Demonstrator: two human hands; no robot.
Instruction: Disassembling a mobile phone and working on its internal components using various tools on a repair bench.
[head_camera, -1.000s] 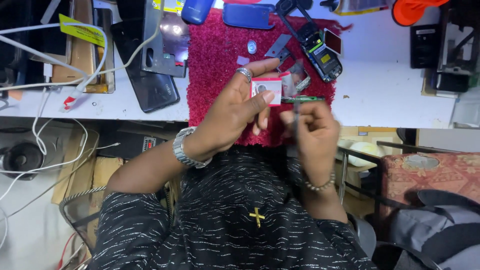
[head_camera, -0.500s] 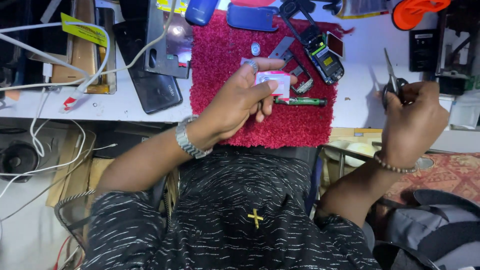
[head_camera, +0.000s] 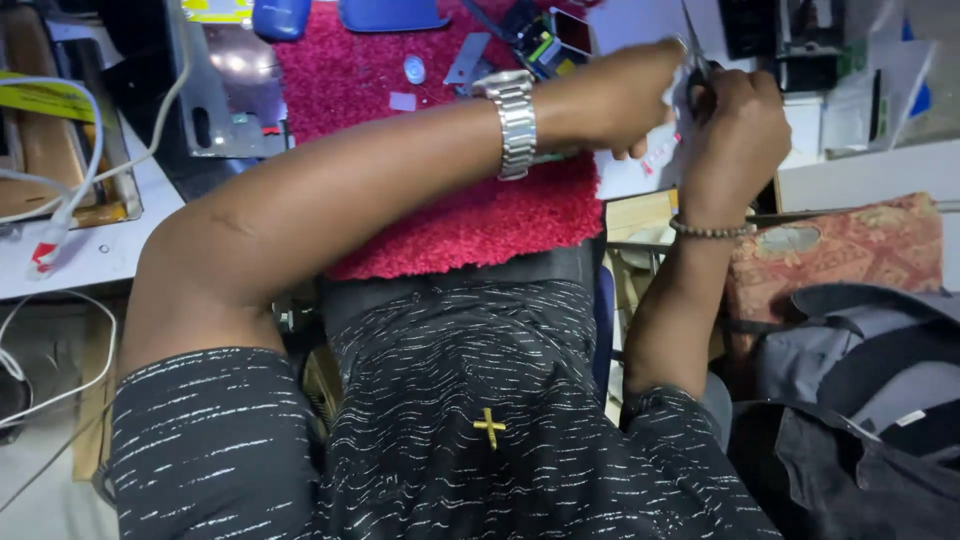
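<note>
My left hand (head_camera: 630, 95) reaches across to the right over the white tabletop (head_camera: 630, 180), its fingers closed on a small white and red piece (head_camera: 664, 150) that they mostly hide. My right hand (head_camera: 738, 125) sits right next to it, touching it, and grips a thin dark metal tool (head_camera: 696, 45) that points up and away. A silver watch (head_camera: 515, 122) is on my left wrist and a bead bracelet (head_camera: 708, 231) on my right. Both hands are past the right edge of the red fuzzy mat (head_camera: 470, 210).
On the mat lie small parts, a white disc (head_camera: 414, 69) and an opened device (head_camera: 548, 45). Two blue cases (head_camera: 390, 14) sit at the top, and a metal plate (head_camera: 232, 95) and white cables (head_camera: 70, 190) to the left. A patterned cushion (head_camera: 850, 240) and a grey backpack (head_camera: 860, 400) are at the right.
My left hand has left the mat and swung right with the small piece to meet my right hand, which moved to the right earlier with the tool. The camera view has shifted closer.
</note>
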